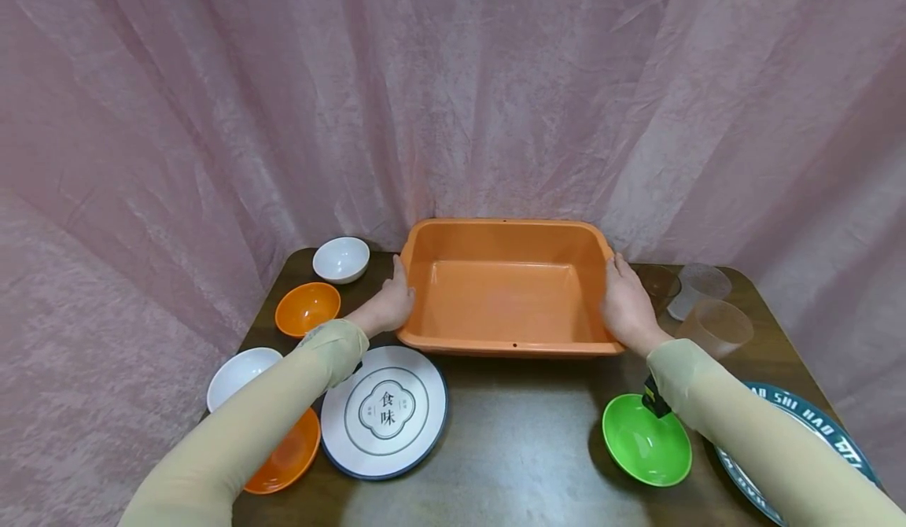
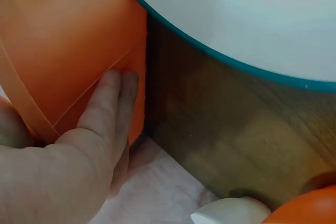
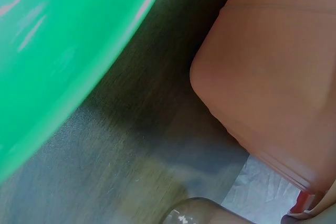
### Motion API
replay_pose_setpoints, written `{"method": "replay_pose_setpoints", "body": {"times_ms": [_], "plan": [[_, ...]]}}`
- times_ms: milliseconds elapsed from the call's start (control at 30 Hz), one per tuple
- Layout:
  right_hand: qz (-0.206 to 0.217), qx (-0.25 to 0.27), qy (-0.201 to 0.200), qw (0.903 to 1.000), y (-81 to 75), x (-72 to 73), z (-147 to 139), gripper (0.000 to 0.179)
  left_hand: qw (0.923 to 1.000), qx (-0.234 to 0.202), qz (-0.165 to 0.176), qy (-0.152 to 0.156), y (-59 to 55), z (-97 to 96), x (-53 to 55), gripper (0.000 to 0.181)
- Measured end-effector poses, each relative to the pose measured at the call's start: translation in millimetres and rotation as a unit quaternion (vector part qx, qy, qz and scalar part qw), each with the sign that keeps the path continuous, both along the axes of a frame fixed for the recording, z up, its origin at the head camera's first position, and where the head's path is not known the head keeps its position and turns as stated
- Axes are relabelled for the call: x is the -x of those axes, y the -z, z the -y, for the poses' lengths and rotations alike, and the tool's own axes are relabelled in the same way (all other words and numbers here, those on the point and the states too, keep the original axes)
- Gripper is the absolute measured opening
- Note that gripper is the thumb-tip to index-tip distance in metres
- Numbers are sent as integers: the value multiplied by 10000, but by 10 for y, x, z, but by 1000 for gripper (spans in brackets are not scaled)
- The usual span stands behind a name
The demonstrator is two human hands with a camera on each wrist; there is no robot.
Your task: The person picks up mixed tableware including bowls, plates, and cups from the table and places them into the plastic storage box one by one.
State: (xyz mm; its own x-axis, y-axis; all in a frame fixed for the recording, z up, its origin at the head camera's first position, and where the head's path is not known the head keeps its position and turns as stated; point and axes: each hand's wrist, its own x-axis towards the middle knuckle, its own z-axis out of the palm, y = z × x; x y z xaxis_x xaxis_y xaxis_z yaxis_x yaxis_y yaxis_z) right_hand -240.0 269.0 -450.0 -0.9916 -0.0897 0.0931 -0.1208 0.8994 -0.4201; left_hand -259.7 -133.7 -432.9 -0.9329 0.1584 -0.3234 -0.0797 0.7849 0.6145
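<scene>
An orange plastic basin (image 1: 504, 349) stands toward the back of the table, against the curtain. My left hand (image 1: 393, 304) grips its left end. In the left wrist view the fingers (image 2: 102, 103) lie along the basin's outer wall below the rim, with the thumb on the rim's other side. At the right end my right hand (image 1: 628, 307) holds the rim, thumb toward the inside. The right wrist view shows mostly the basin's outer wall (image 3: 268, 72), with only a sliver of the hand in the corner. Nothing lies inside the basin.
White bowls (image 1: 341, 260) and orange bowls (image 1: 307, 309) line the left side, beside a white plate (image 1: 418, 409). A green bowl (image 1: 647, 442) sits beneath my right wrist. Clear cups (image 1: 716, 327) stand at back right, a teal-rimmed plate (image 1: 800, 409) at front right. Pink curtain (image 1: 495, 86) hangs behind.
</scene>
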Motion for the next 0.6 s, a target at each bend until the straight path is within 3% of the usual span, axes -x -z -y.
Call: {"method": "replay_pose_setpoints", "body": {"times_ms": [133, 367, 600], "plan": [[4, -17, -13, 10000, -10, -10, 4, 61, 9997, 171, -87, 121, 31, 15, 1, 75], [74, 7, -15, 10000, -2, -37, 1, 61, 9998, 46, -39, 187, 74, 41, 3, 75], [-36, -3, -17, 10000, 11, -38, 20, 59, 9998, -24, 55, 183, 34, 63, 0, 76]]}}
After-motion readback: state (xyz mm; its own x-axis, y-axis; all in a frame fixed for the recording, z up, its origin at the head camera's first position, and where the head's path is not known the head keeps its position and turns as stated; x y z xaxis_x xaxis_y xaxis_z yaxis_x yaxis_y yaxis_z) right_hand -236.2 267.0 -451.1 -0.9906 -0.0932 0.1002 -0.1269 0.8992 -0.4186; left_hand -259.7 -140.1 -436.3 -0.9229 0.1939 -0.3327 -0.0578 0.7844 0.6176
